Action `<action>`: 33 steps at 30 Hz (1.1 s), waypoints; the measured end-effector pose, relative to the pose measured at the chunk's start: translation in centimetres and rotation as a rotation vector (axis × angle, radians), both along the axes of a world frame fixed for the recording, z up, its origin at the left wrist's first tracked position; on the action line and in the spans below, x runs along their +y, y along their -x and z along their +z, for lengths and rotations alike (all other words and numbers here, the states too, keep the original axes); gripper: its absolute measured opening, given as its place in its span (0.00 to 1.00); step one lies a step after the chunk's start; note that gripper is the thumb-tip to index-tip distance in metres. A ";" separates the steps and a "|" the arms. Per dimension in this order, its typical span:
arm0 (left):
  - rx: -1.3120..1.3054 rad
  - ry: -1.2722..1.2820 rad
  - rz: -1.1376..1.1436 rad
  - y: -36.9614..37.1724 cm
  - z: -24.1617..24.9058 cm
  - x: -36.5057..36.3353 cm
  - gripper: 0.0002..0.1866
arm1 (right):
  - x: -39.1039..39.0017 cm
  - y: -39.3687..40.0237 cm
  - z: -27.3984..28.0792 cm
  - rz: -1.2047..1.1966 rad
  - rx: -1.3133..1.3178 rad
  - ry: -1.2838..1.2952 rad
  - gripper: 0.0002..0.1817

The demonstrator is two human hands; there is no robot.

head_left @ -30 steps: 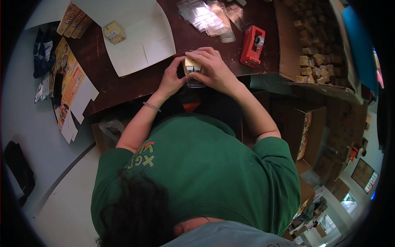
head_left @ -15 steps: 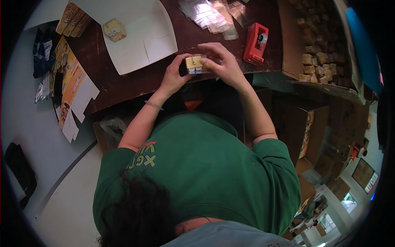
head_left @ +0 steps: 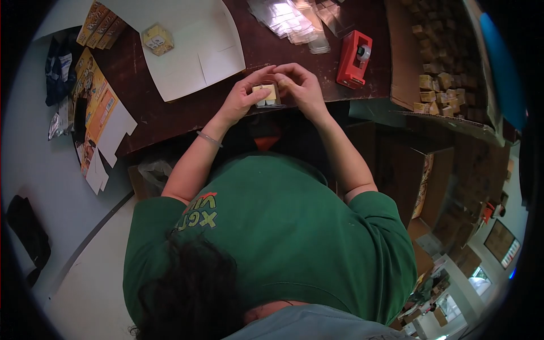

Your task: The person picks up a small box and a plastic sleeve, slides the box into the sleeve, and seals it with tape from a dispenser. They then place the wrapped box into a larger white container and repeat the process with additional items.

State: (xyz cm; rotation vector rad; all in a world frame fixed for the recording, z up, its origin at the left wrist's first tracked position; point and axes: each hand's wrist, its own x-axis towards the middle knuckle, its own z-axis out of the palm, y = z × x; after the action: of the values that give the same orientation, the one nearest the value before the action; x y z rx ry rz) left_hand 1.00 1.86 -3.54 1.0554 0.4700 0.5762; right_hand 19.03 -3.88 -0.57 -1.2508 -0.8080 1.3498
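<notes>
Both of my hands hold a small yellow box (head_left: 265,93) in a clear plastic case at the near edge of the dark brown table (head_left: 170,116). My left hand (head_left: 242,97) grips its left side, thumb and fingers wrapped around it. My right hand (head_left: 301,86) pinches its top right corner with the fingertips. The box is partly hidden by my fingers. A thin bracelet sits on my left wrist.
A red tape dispenser (head_left: 353,59) stands right of my hands. Clear plastic sleeves (head_left: 289,21) lie at the back. A flat white cardboard sheet (head_left: 187,48) carries one small yellow box (head_left: 157,39). A carton of several small boxes (head_left: 436,85) is at right; printed flat packs (head_left: 93,96) at left.
The box has been turned in my hands and lowered slightly toward the table edge. My right fingers moved from its side onto its top corner.
</notes>
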 end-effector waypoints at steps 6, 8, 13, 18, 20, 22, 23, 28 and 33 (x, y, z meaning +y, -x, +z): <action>0.054 -0.096 -0.031 0.6 -0.4 0.2 0.27 | -3.6 0.6 2.4 0.160 -0.425 -0.382 0.13; 0.049 0.001 -0.060 0.5 0.1 0.2 0.26 | -2.5 -0.5 2.0 0.160 -0.301 -0.274 0.16; 0.027 -0.040 0.003 0.3 -0.4 0.0 0.29 | -1.2 -0.2 0.3 0.218 -0.295 -0.110 0.14; 0.058 -0.014 -0.034 0.3 -0.2 -0.1 0.28 | -2.7 1.0 -0.2 -0.097 -0.154 -0.096 0.10; 0.086 -0.070 -0.006 0.2 -0.1 -0.1 0.24 | -4.3 0.4 1.2 -0.156 -0.636 -0.661 0.12; 0.125 -0.056 -0.018 0.2 0.1 0.0 0.24 | -5.1 0.3 2.9 0.040 -0.959 -0.921 0.17; 0.109 -0.035 -0.014 0.1 0.4 0.1 0.20 | -5.3 0.9 3.1 0.058 -0.977 -0.859 0.17; 0.081 -0.058 -0.014 0.4 -0.4 0.0 0.17 | -1.7 1.3 3.4 0.099 -1.034 -0.586 0.18; 0.062 -0.093 0.055 0.3 -1.1 -0.3 0.17 | -0.7 0.6 1.8 0.132 -0.869 -0.475 0.10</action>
State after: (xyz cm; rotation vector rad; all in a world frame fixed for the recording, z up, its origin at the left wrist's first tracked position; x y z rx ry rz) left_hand 0.66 1.56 -4.65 1.1541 0.5321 0.6207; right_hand 18.43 -4.60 1.21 -1.3923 -1.7188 0.5921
